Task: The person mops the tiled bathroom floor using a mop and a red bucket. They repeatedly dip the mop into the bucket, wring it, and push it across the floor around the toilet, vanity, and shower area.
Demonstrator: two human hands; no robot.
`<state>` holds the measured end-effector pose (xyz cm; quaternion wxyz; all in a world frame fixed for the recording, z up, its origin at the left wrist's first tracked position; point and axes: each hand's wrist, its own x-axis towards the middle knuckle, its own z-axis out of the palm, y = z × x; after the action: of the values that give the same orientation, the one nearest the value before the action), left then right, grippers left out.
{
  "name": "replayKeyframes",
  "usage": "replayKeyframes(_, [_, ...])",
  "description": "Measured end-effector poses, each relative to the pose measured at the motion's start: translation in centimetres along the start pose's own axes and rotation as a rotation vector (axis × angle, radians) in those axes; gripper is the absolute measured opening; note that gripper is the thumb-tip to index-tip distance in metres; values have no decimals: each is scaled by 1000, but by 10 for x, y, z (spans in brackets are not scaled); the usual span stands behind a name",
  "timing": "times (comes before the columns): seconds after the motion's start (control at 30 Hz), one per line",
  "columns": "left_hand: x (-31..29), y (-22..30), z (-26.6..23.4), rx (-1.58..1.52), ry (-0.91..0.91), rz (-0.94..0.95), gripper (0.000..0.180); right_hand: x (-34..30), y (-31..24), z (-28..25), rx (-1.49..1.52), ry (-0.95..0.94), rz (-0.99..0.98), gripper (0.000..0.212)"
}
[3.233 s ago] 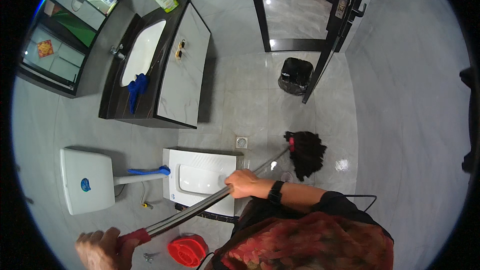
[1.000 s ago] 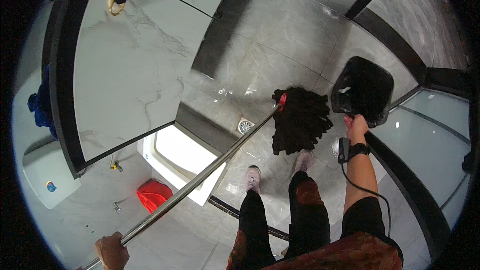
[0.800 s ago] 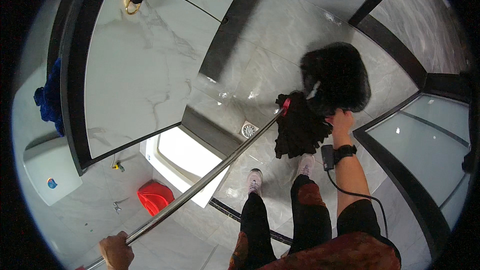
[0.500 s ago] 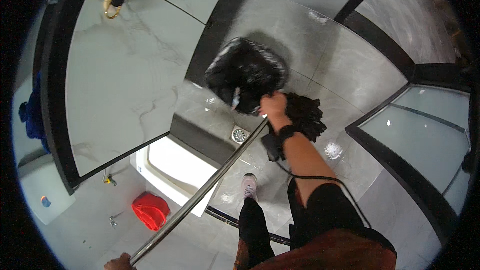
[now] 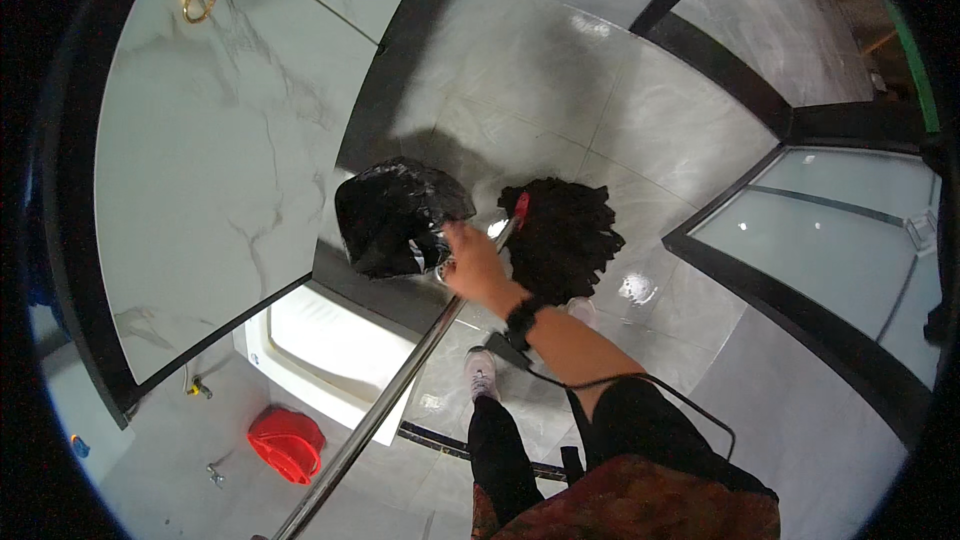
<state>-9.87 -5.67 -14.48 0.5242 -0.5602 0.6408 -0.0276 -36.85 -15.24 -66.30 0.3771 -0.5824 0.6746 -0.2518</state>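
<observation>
Black mop head [image 5: 562, 240], black bin [image 5: 390, 215], grey marbled floor [image 5: 655, 185]
Silver pole [image 5: 397, 385], red tub [image 5: 285, 440], white squat pan [image 5: 325, 340], pale pink shoe [image 5: 481, 372]; the cabinet door [image 5: 215, 160] is white with grey veins.

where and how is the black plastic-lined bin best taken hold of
Probably by the rim on the picture's right, where the right hand holds it, coming from that side. The open-topped black plastic-lined bin offers an edge to pinch there, while the white grey-veined cabinet stands on its left.
</observation>
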Motion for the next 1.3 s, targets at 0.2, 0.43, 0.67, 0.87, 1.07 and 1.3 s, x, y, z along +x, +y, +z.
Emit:
replayKeyframes(0.2, [2,-9,10,61,146,69,18,-111,-124,-43,294,-206,-614,56])
replayKeyframes(0.43, [-19,-1,13,-65,179,56,10,-127,-197,-22,177,-381,-502,15])
replayKeyframes(0.67, [-91,-70,22,-387,54,87,36,-131,-193,-16,-3,-508,-522,10])
replayKeyframes(0.87, [-138,-117,51,-600,-335,-67,47,-119,-173,-9,-88,-550,-527,6])
replayKeyframes(1.07, [-127,-77,67,-1010,-471,1,56,-68,-130,-44,-253,-391,-564,5])
replayKeyframes(1.3, [-71,52,14,-1023,-543,108,52,15,-84,-123,-488,-120,-489,8])
